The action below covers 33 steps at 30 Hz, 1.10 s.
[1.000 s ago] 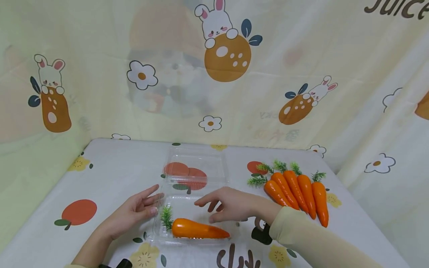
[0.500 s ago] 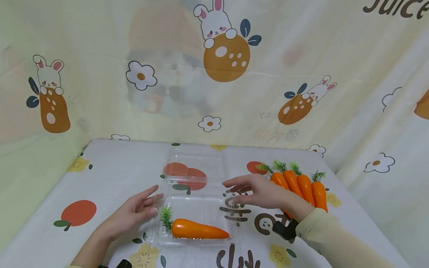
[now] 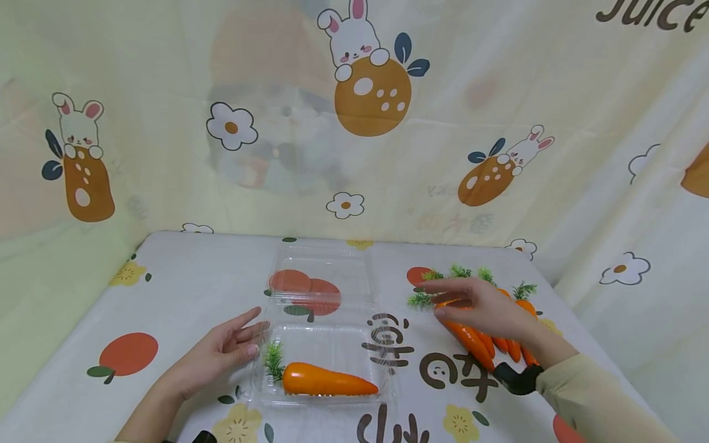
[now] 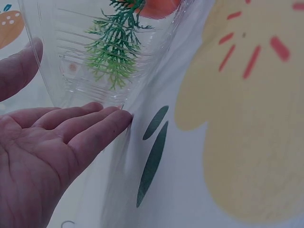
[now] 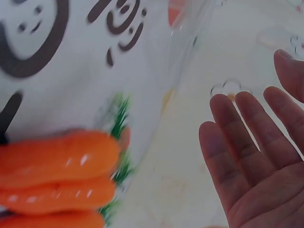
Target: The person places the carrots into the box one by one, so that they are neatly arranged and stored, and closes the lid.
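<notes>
A clear plastic box lies with its lid folded back. One orange carrot with a green top lies along the box's near side. My left hand is at the box's left wall, fingers extended; in the left wrist view the hand has its fingertips by the box's corner, beside the green leaves. Above the fanned carrots on the right is my right hand, partly covering them. The right wrist view has that hand with fingers spread and nothing held, and carrots to its left.
A white printed tablecloth covers the table. Behind it hangs a pale curtain with rabbit and flower prints. Black bands show at both wrists, the right one near the carrot tips.
My right hand has moved right, from over the box to above the group of carrots. The left hand, the box and the carrot in it have stayed in place.
</notes>
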{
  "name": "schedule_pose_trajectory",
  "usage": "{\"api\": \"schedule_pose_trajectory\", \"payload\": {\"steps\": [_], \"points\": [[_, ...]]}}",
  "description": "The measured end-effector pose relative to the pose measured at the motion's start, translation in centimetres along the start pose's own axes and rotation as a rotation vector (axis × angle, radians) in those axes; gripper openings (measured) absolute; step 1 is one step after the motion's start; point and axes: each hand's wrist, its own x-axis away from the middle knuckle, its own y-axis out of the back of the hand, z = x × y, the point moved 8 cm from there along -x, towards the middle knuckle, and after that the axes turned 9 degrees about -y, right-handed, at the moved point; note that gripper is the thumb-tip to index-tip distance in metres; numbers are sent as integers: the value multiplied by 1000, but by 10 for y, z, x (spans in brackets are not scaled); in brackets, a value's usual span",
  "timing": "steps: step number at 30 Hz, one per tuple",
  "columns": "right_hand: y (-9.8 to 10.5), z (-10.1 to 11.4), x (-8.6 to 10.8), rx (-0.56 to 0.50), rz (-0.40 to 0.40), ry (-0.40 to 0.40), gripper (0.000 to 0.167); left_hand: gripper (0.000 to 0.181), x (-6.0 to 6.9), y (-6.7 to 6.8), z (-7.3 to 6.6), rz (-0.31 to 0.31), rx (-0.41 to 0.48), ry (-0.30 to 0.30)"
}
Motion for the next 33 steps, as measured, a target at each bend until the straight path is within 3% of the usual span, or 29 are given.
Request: {"api": "schedule_pose_trajectory", "payload": {"steps": [10,21,33], "points": [[36,-51,28,12,-105,-93,49,80,0,0,1,-4,-5,7],[73,-108,56,119,-249,-253,56,82,0,0,3,0,9,11],[81,-153,74,93,-289,-389,63,82,0,-1,2,-4,5,20]]}}
